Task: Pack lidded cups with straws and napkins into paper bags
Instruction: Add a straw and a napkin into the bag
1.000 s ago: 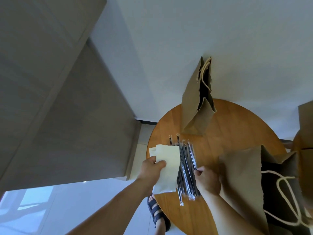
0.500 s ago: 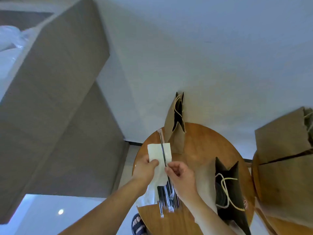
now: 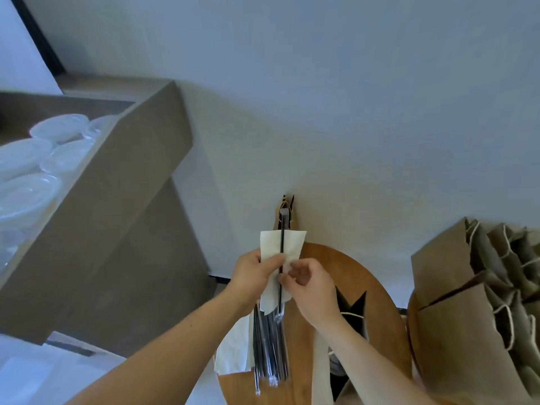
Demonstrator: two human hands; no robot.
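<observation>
As both hover over table, left hand grip curled round napkin, right hand grip pinching straw against it.

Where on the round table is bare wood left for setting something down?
On the round table, bare wood shows along the far arc between the far bag and the open bag, and a narrow strip between the straw pile and that bag. The left edge is crowded with napkins; bags fill the side table.
</observation>
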